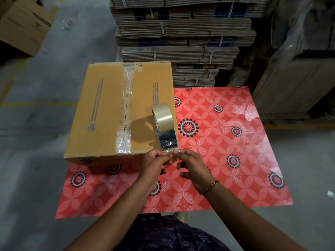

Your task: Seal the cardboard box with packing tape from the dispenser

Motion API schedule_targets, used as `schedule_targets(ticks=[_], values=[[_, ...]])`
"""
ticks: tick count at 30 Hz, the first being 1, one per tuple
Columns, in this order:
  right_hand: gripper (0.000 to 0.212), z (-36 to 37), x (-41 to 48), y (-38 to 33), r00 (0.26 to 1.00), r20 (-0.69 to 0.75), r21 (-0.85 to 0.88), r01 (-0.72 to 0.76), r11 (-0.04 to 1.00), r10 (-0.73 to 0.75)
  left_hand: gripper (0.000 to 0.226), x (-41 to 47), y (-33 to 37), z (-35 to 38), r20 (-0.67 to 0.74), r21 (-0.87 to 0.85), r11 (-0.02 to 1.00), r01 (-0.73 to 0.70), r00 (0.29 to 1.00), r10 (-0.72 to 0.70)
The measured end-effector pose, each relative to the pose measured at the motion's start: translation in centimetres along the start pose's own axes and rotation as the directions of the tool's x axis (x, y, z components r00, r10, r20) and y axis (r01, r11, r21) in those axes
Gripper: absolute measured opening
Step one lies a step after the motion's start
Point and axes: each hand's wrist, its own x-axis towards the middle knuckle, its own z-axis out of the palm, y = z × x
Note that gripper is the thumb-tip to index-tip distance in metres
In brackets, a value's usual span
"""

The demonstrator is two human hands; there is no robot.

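Cardboard box (108, 113) is seen closed on the left part of a red floral tabletop (226, 142), its centre seam already covered by clear tape; a second brown carton (23, 24) is partly cut off far left of the box; bundled flat cartons (181, 33) are stacked behind the box. A tape dispenser (164, 126) with its beige roll is stood on the box's near right corner; just in front of that corner the left hand (154, 164) and right hand (192, 168) are held together, fingertips of both pinched on a clear tape end (169, 153); the tape's exact edges are hard to make out.
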Motion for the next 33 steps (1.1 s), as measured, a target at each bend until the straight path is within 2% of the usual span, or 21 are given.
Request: schedule_targets(ticks=[3,7,10,13,16,20,23,25,28,33], values=[[0.011,0.3,0.3,-0.1,0.99,-0.068,-0.101,0.116,0.988,-0.123,0.027,0.1,0.1,0.0,0.0,-0.02,1.0,0.016,1.0,-0.016],[0.013,0.8,0.3,-0.1,0.929,-0.116,-0.329,0.299,0.896,-0.352,0.029,0.2,0.2,0.1,-0.013,-0.021,1.0,0.021,1.0,-0.021],[0.013,1.1,0.2,0.1,0.903,-0.132,-0.378,0.336,0.863,-0.41,0.031,0.2,0.1,0.2,-0.033,-0.02,1.0,0.016,0.999,-0.017],[0.013,1.1,0.1,0.2,0.908,-0.162,-0.309,0.327,0.893,-0.388,0.04,0.1,0.0,0.2,-0.071,-0.051,0.999,-0.007,0.997,0.003],[0.014,0.9,0.1,0.0,0.941,-0.125,-0.207,0.284,0.936,-0.313,0.041,-0.3,0.0,0.1,-0.071,-0.071,0.997,-0.019,0.997,0.014],[0.013,0.4,0.1,-0.1,0.98,-0.044,-0.085,0.188,0.978,-0.192,0.018,-1.1,-0.3,0.3,0.011,-0.117,0.992,0.039,0.999,-0.038],[0.014,0.3,0.2,-0.4,0.99,-0.035,-0.038,0.132,0.99,-0.134,0.031,-1.6,-0.4,0.6,0.129,-0.22,0.97,0.105,0.989,-0.078],[0.017,0.3,0.1,-0.4,0.993,-0.033,-0.035,0.115,0.993,-0.116,0.033,-1.6,-0.6,1.0,0.091,-0.235,0.968,0.085,0.994,-0.065],[0.01,0.3,0.1,-0.5,0.996,-0.024,-0.029,0.086,0.996,-0.086,0.022,-1.4,-1.0,1.3,0.006,-0.285,0.957,0.052,0.999,-0.053],[0.012,0.1,0.3,-1.0,1.0,-0.014,-0.011,0.023,1.0,-0.023,0.015,-0.7,-1.1,1.1,0.01,-0.291,0.955,0.053,0.999,-0.053]])
